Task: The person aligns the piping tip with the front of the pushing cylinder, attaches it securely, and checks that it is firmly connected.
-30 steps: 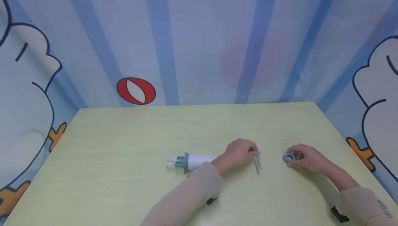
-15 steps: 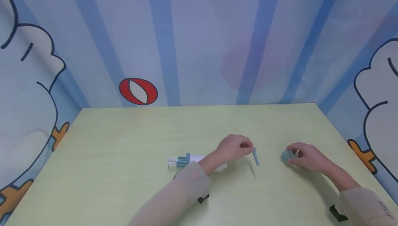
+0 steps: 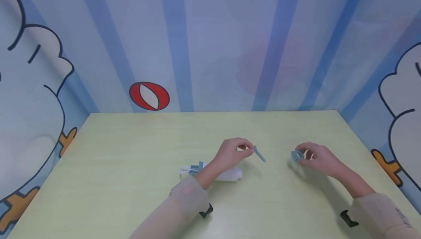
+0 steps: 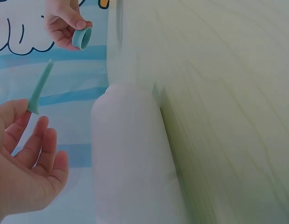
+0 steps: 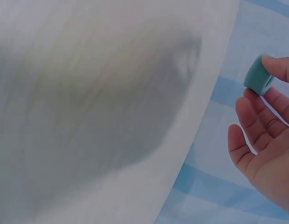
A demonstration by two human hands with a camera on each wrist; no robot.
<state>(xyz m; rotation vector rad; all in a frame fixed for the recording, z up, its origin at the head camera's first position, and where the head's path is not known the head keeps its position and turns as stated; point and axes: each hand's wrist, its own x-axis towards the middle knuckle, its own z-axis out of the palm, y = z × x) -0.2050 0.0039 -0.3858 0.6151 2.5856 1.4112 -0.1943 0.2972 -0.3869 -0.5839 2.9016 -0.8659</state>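
My left hand [image 3: 230, 155] pinches a slim teal nozzle [image 3: 259, 154] by its flared end, its narrow tip pointing away. In the left wrist view the nozzle [image 4: 40, 87] is held between thumb and forefinger, the other fingers loosely bent. My right hand [image 3: 320, 158] pinches a short teal ring [image 5: 256, 77] between thumb and fingers, raised over the table; its shadow falls below. Beneath the left forearm lies a white syringe-like tube [image 3: 230, 174] with a teal flange [image 3: 200, 167] and a pale plunger handle [image 3: 184, 170]. The forearm covers part of the tube.
The pale yellow-green table [image 3: 138, 144] ends against a blue striped backdrop [image 3: 217, 49] with printed cartoon figures at both sides. A printed red and white ball [image 3: 161, 94] shows on the backdrop. Black straps hang at both cuffs.
My left hand has lifted the nozzle off the table and moved it left, tilting it. My right hand has raised the ring and moved it slightly left. More of the white tube shows.
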